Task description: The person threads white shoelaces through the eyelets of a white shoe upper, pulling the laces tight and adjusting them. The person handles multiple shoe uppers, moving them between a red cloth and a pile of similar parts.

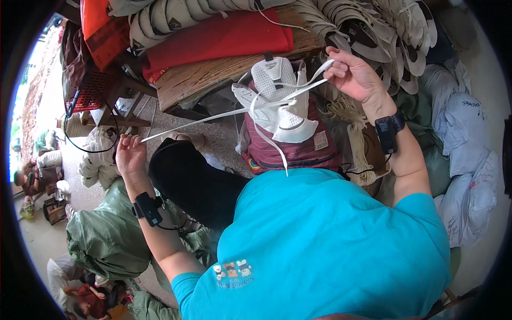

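A white shoe upper (295, 118) with a perforated tongue lies on a maroon pinstriped bag (277, 152) in front of my body. A flat white shoelace (221, 114) stretches across it in a long slant. Far out to the left, my left hand (132, 154) is closed on one end of the lace, its fingers pinched. My right hand (354, 74), raised to the right of the upper, grips the lace between thumb and fingers, with a loop running back toward the tongue. Another loose length hangs over the upper down to my shirt.
Behind the upper stands a wooden bench (200, 80) with red cloth (218, 40) and rows of stacked shoe uppers (373, 32). White sacks (464, 133) line the right side; a green sack (109, 234) sits at left. Pale cords (358, 149) hang near my right arm.
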Tool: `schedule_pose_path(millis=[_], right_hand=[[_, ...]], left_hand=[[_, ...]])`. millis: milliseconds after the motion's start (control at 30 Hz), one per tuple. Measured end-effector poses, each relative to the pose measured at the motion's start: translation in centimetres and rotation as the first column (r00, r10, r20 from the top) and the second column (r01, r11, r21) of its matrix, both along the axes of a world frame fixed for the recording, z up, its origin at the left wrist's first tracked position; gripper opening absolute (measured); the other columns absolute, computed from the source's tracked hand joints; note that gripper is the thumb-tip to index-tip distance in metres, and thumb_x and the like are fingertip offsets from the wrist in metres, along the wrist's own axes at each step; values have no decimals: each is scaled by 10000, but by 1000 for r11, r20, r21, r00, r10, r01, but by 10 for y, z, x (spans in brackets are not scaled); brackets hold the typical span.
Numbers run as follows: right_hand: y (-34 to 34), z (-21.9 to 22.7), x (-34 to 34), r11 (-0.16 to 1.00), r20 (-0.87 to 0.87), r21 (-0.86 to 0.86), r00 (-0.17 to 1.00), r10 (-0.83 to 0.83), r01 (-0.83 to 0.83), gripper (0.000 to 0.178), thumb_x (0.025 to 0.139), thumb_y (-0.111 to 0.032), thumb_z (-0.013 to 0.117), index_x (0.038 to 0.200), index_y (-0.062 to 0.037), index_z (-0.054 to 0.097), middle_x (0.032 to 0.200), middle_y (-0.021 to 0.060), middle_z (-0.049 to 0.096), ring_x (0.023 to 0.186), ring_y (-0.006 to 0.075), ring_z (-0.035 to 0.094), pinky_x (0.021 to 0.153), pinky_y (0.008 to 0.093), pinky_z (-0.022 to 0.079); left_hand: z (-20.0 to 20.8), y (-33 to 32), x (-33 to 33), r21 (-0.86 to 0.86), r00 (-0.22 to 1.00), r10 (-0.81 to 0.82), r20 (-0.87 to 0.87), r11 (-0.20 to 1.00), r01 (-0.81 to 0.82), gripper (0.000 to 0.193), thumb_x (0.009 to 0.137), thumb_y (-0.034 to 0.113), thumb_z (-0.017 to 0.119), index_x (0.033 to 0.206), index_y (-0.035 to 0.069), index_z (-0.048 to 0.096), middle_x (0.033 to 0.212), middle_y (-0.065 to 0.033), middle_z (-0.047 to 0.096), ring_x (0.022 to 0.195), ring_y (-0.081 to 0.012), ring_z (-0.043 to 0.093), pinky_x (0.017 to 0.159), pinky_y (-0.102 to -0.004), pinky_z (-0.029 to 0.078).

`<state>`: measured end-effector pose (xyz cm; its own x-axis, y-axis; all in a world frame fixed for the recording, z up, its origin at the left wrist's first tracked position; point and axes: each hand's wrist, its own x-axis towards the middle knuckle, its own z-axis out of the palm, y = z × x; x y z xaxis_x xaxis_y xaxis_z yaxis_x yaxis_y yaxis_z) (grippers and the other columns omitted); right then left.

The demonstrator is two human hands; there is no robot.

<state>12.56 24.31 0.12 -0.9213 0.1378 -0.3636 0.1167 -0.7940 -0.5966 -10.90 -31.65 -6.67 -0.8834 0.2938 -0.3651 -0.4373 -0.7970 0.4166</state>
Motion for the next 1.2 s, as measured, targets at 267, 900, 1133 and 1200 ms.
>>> schedule_pose_path(millis=[267, 900, 1133, 1200], right_hand=[[60, 7, 20, 958, 84, 63, 955, -284, 279, 316, 932, 3, 587, 1230, 8, 481, 621, -40, 407, 537, 86, 414, 603, 266, 410], [72, -55, 81, 788, 299, 615, 927, -226, -6, 356, 935, -112, 602, 1277, -16, 580, 909, 25, 672, 555, 12, 411, 445, 171, 276], [-48, -22, 19, 649, 60, 746, 986, 158, -149, 216, 1005, -176, 566, 1167, -33, 558, 920, 15, 670, 673, 15, 531, 588, 169, 401], [-51, -19, 19, 570, 136, 789, 970, 200, -228, 162, 1001, -162, 578, 1102, -36, 584, 902, 5, 651, 689, 12, 523, 612, 172, 409]], left_hand=[[-9, -21, -5, -61, 992, 111, 51, 992, -108, 197, 1017, 111, 435, 889, 11, 546, 656, -26, 424, 583, -147, 376, 576, -292, 337], [50, 172, 83, -875, 793, -507, -337, 479, -66, 320, 1041, 303, 488, 1132, 42, 652, 690, 42, 482, 591, -57, 393, 532, -222, 305], [27, 253, 149, -668, 725, -657, -205, 636, 387, 311, 1064, 251, 459, 1124, 2, 635, 926, -53, 669, 718, -82, 563, 654, -228, 466], [31, 253, 152, -764, 661, -731, -170, 522, 380, 322, 1066, 266, 459, 1095, 4, 645, 863, -36, 656, 685, -62, 541, 601, -214, 437]])
